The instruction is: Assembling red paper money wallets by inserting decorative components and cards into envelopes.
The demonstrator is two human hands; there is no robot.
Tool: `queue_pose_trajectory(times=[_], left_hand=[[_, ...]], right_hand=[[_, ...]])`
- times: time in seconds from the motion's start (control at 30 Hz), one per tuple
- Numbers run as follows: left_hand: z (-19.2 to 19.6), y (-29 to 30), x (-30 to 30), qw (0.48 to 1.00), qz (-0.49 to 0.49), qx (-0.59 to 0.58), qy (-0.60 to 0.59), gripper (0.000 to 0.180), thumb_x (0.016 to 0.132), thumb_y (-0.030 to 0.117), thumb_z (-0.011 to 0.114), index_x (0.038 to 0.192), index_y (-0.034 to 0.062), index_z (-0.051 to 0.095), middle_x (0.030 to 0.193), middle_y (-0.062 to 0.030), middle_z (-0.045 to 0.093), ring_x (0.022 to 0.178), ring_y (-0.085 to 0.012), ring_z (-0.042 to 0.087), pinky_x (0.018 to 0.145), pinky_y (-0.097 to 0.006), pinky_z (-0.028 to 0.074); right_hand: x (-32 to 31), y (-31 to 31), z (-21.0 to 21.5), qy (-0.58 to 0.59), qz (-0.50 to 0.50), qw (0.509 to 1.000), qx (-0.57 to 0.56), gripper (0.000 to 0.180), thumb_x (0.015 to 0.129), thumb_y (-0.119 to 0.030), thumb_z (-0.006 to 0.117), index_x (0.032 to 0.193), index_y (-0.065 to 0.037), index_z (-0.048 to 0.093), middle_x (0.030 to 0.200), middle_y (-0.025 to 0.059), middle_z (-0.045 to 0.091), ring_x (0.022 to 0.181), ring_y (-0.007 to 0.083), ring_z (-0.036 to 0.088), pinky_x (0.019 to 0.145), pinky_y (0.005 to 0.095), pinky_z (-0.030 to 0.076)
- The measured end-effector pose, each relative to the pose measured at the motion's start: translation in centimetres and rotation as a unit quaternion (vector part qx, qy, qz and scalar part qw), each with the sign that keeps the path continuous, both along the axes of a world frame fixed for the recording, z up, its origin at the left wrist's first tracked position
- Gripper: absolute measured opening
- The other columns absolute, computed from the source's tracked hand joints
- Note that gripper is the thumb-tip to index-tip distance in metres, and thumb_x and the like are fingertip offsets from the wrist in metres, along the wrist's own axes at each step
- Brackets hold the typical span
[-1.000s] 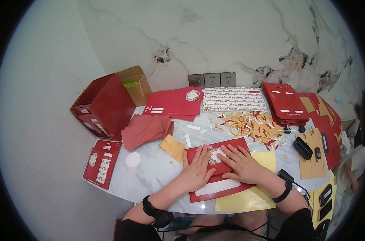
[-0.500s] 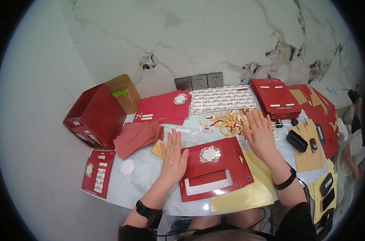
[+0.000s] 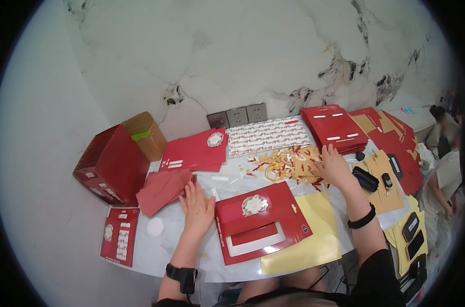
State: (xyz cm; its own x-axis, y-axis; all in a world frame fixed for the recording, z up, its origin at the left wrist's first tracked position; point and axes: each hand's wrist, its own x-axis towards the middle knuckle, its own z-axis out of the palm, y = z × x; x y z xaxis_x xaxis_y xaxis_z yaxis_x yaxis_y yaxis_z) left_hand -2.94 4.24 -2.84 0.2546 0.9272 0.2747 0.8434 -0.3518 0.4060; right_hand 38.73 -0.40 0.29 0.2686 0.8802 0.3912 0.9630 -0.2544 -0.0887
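My left hand (image 3: pixel 197 211) is open, fingers apart, its tips by the near right edge of a loose stack of dull-red envelopes (image 3: pixel 161 188). It holds nothing that I can see. My right hand (image 3: pixel 336 169) is also open, palm down, at the right edge of a heap of tan and red paper scraps (image 3: pixel 288 162). Between my arms lies a glossy red card folder (image 3: pixel 281 203) with a cut-out window, a pale round ornament and a small hang hole. Its right side rests over a yellow paper sheet (image 3: pixel 323 220).
A red box of upright folders (image 3: pixel 127 169) and a brown carton (image 3: pixel 153 135) stand at left. Behind are red sheets (image 3: pixel 194 151), a patterned white sheet (image 3: pixel 265 135) and stacked red folders (image 3: pixel 332 123). A black case (image 3: pixel 365 179) and phones (image 3: pixel 415 244) lie at right.
My hands have moved apart: the left toward the dull-red envelopes, the right toward the right edge of the scraps. The whole view has shifted slightly. The red folder stays on the table.
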Motion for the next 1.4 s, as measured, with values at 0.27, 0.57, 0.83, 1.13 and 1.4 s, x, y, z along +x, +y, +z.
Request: queue_pose_trajectory(times=[0.27, 0.57, 0.83, 1.13, 1.4], left_hand=[[0.3, 0.5, -0.8, 0.998, 0.032, 0.041, 0.023, 0.073, 0.098, 0.037, 0.049, 0.149, -0.0092, 0.026, 0.159, -0.0274, 0.017, 0.150, -0.0387, 0.009, 0.118, -0.057, 0.000], [0.5, 1.0, -1.6, 0.994, 0.042, 0.086, 0.047, 0.066, 0.096, 0.034, 0.052, 0.143, -0.0093, 0.038, 0.157, -0.0289, 0.020, 0.149, -0.0415, 0.013, 0.117, -0.060, 0.003], [0.2, 0.6, -1.0, 0.994, 0.010, 0.101, 0.038, 0.062, 0.093, 0.030, 0.056, 0.140, -0.0084, 0.043, 0.157, -0.0289, 0.020, 0.149, -0.0421, 0.013, 0.117, -0.061, 0.004], [0.5, -0.1, -0.5, 0.994, -0.025, 0.100, 0.028, 0.062, 0.094, 0.031, 0.056, 0.141, -0.0073, 0.042, 0.158, -0.0286, 0.019, 0.149, -0.0430, 0.012, 0.117, -0.060, 0.004], [2.0, -0.2, 0.1, 0.986, -0.088, 0.078, -0.122, 0.069, 0.094, 0.033, 0.058, 0.146, -0.0057, 0.034, 0.158, -0.0264, 0.021, 0.150, -0.0392, 0.013, 0.120, -0.051, 0.007]], right_hand=[[4.2, 3.9, 3.2, 0.074, -0.081, 0.988, -0.105, 0.066, 0.089, -0.044, 0.064, 0.130, 0.006, 0.050, 0.131, 0.0249, 0.055, 0.127, 0.0377, 0.050, 0.104, 0.0476, 0.043], [-0.1, 7.5, 2.7, 0.015, 0.096, 0.992, -0.080, 0.058, 0.087, -0.036, 0.067, 0.128, 0.003, 0.053, 0.125, 0.0254, 0.059, 0.121, 0.0383, 0.055, 0.101, 0.0470, 0.044], [-2.0, 14.9, -1.0, 0.004, 0.225, 0.971, -0.080, 0.023, 0.085, -0.019, 0.063, 0.101, -0.002, 0.065, 0.095, 0.0207, 0.069, 0.090, 0.0384, 0.067, 0.081, 0.0468, 0.053], [-1.4, 14.8, 0.0, -0.193, 0.255, 0.939, -0.128, 0.016, 0.081, -0.020, 0.065, 0.089, -0.007, 0.068, 0.086, 0.0145, 0.071, 0.080, 0.0327, 0.070, 0.069, 0.0431, 0.055], [-4.7, 8.0, 11.9, 0.098, 0.206, 0.853, 0.470, 0.008, 0.085, -0.009, 0.064, 0.090, -0.003, 0.065, 0.073, 0.0088, 0.065, 0.061, 0.0214, 0.063, 0.055, 0.0352, 0.048]])
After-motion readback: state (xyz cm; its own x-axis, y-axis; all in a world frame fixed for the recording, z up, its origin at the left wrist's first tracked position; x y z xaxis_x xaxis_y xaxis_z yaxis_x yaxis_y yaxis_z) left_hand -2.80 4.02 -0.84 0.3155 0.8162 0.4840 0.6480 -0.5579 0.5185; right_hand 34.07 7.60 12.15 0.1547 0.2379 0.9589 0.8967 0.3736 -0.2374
